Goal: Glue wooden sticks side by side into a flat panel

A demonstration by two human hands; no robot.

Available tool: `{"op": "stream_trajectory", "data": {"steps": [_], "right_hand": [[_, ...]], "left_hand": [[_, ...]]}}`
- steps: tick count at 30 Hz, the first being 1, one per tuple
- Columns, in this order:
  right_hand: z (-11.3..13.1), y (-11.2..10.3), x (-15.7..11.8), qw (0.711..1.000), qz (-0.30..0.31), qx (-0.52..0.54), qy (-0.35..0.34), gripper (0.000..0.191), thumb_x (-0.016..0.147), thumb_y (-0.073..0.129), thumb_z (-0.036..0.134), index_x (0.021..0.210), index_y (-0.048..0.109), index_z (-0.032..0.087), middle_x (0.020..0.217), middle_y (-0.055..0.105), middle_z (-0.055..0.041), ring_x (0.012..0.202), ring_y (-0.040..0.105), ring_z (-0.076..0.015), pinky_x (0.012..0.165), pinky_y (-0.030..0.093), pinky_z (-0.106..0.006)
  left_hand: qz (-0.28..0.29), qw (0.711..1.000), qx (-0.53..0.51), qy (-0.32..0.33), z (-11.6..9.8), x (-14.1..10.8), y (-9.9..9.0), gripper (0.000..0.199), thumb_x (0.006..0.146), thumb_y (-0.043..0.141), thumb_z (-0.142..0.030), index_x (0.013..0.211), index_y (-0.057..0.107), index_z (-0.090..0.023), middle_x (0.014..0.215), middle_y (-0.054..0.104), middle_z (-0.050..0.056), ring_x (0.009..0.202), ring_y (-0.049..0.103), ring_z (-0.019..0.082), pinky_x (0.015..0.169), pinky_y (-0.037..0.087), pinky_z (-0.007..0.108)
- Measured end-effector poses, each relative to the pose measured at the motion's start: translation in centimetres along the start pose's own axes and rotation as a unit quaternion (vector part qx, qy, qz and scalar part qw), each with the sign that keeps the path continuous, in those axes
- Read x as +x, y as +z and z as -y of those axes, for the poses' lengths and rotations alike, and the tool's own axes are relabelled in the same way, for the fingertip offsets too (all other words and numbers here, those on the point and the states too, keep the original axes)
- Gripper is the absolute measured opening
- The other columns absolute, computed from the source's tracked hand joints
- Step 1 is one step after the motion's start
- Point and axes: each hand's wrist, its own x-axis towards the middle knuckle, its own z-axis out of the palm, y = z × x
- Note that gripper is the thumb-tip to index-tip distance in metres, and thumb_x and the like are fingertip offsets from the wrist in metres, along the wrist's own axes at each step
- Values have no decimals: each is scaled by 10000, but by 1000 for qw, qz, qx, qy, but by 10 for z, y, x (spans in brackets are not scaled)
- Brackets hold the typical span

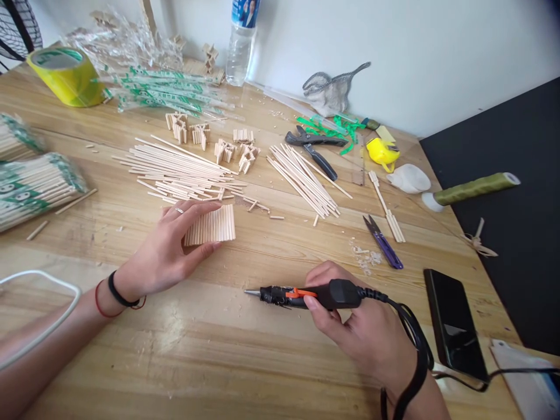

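My left hand (175, 245) is closed around a small panel of wooden sticks (214, 225) laid side by side, its thumb on the near edge and its fingers on the far edge. The panel's left end is hidden by the hand. In my right hand (363, 326) lies a black hot glue pen (306, 296) with an orange trigger and a metal tip that points left, above the tabletop. My thumb rests by the trigger. Behind the panel lie loose wooden sticks (179, 166) and several small stick assemblies (225, 150).
A second bundle of sticks (304, 181), black cutters (315, 146) and purple thread snips (382, 242) lie beyond my right hand. A phone (455, 321) is at the right, near the pen's black cord (415, 332). Yellow tape (65, 76) and a bottle (240, 52) stand at the back.
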Motion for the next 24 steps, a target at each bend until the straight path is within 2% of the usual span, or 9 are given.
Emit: {"op": "stream_trajectory", "data": {"steps": [3, 8, 12, 17, 21, 24], "right_hand": [[1, 1, 1, 1000, -20, 1, -11, 128, 1000, 595, 190, 900, 555, 260, 882, 682, -14, 676, 677, -169, 567, 506, -275], [0, 1, -1, 1000, -3, -16, -3, 125, 1010, 603, 202, 915, 552, 265, 891, 671, 0, 640, 650, -157, 562, 494, -275], [0, 1, -2, 999, -36, -24, -3, 127, 1009, 600, 211, 906, 551, 266, 887, 667, -4, 683, 664, -166, 611, 515, -276], [-1, 0, -4, 1000, 0, -17, 12, 122, 1010, 611, 244, 904, 555, 264, 862, 664, 4, 498, 518, -127, 495, 470, -273], [-3, 0, -5, 999, -16, -22, 24, 92, 1009, 609, 239, 929, 571, 264, 876, 670, -1, 546, 571, -141, 493, 486, -259], [-2, 0, -4, 1000, -12, -16, 18, 124, 1013, 611, 229, 908, 555, 265, 877, 664, 6, 544, 559, -130, 498, 482, -248]], "left_hand": [[1, 1000, 3, 3, 0, 0, 0, 507, 1015, 623, -481, 1452, 555, -232, 1492, 651, 130, 1370, 605, 355, 1171, 440, 540], [1, 1000, 1, 2, -1, 0, -1, 498, 1008, 629, -483, 1447, 558, -260, 1489, 656, 118, 1363, 609, 363, 1161, 447, 554], [8, 1000, 6, -8, -2, 0, -1, 504, 1006, 621, -500, 1448, 557, -267, 1488, 658, 107, 1359, 612, 362, 1169, 441, 553], [6, 1000, 4, -4, -1, 0, -1, 512, 1004, 619, -509, 1448, 562, -261, 1493, 652, 105, 1361, 608, 359, 1167, 444, 536], [7, 1000, 8, 1, -1, 0, -1, 501, 1014, 621, -488, 1444, 566, -236, 1471, 663, 120, 1343, 618, 349, 1172, 436, 540], [5, 1000, 6, 5, 0, 0, -1, 500, 1013, 626, -476, 1445, 564, -232, 1493, 648, 128, 1363, 608, 351, 1177, 437, 537]]}}
